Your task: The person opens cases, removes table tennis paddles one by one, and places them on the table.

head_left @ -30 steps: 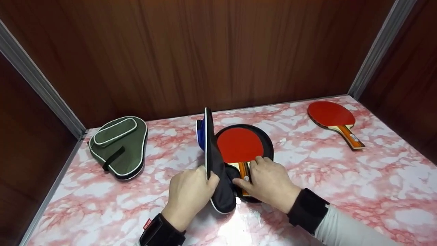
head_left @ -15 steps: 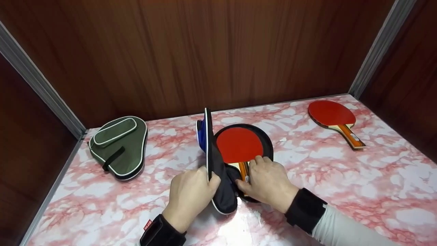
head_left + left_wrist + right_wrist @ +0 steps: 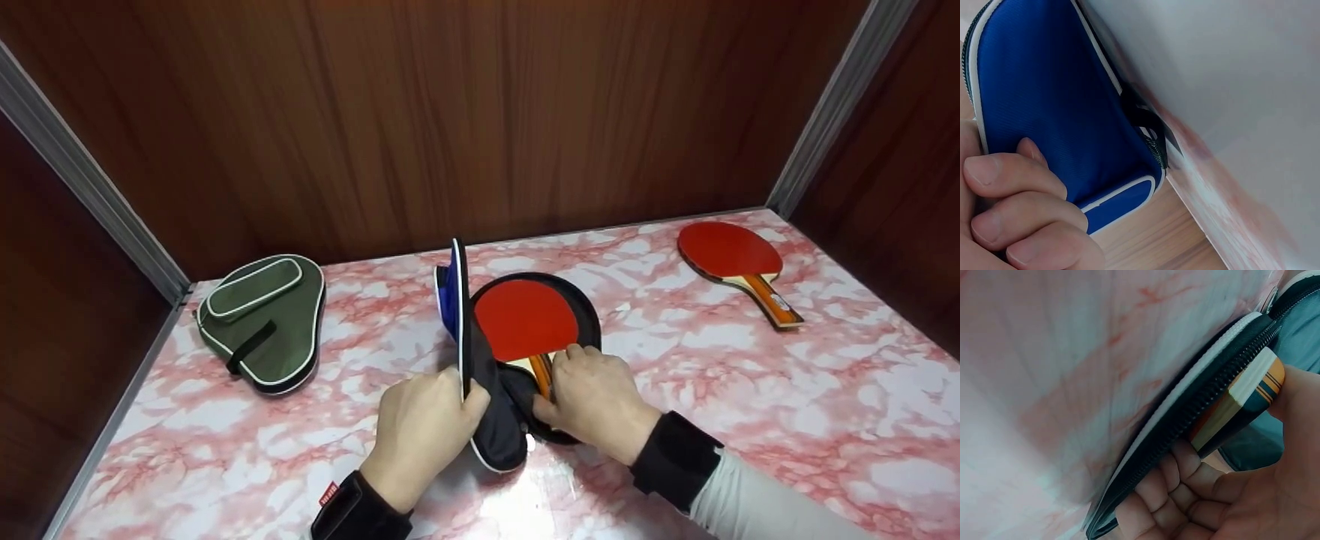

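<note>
My left hand (image 3: 424, 420) grips the edge of the raised cover of a blue and black table tennis bat case (image 3: 498, 431). In the left wrist view, curled fingers lie over the cover's blue outer face (image 3: 1044, 95). Inside the unzipped case lies a table tennis bat (image 3: 525, 319), red face up, its handle toward me. My right hand (image 3: 596, 397) holds the bat's handle, thumb on the left side and fingers on the right. Seen from the right wrist, the handle's butt (image 3: 1247, 391) sits between thumb and fingers, beside the zipper edge (image 3: 1196, 402).
A green bat case (image 3: 281, 334) with white piping and a black strap lies at the left. Toward the back right lies another red bat (image 3: 731, 251). Dark wood panels (image 3: 480, 120) rise behind and on both sides of the marbled pink table (image 3: 750, 390).
The case cover and my left hand have shifted slightly right. The bat's handle has swung a little to the right, with my right thumb moving the same way.
</note>
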Tool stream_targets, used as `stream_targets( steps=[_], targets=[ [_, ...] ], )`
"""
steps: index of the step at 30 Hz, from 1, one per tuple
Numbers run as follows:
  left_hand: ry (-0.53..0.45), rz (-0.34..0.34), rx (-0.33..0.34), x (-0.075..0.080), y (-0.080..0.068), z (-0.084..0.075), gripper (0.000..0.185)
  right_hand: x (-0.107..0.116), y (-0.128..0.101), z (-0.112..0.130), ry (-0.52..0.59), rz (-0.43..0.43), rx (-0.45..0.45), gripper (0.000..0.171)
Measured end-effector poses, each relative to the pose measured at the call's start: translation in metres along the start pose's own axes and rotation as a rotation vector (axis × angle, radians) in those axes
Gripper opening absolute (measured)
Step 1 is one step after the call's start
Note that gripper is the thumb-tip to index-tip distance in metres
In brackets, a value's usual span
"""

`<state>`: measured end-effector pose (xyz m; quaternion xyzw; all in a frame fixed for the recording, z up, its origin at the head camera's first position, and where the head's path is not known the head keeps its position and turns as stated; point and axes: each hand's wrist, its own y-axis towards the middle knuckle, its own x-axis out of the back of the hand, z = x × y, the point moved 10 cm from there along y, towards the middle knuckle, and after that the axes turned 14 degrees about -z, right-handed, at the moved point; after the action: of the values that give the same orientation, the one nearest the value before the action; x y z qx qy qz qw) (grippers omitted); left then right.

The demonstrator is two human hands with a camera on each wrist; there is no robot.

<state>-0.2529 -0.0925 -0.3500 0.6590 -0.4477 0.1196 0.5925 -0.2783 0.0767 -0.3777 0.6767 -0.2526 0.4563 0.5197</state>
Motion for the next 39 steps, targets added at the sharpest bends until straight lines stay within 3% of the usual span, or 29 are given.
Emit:
stream_targets(
  steps=[11,24,39],
  targets=[
    [-0.012,0.022,0.001,-0.002,0.000,-0.004,0.037,0.003,-0.002,-0.006,0.013,-0.074,0.010,0.039],
    [-0.014,0.038,0.010,-0.005,-0.001,-0.003,0.036,-0.001,-0.001,-0.014,0.111,-0.079,0.002,0.036],
    [-0.014,0.001,-0.011,-0.002,-0.001,-0.003,0.036,0.008,0.004,-0.024,0.178,-0.124,-0.047,0.030]
  ],
)
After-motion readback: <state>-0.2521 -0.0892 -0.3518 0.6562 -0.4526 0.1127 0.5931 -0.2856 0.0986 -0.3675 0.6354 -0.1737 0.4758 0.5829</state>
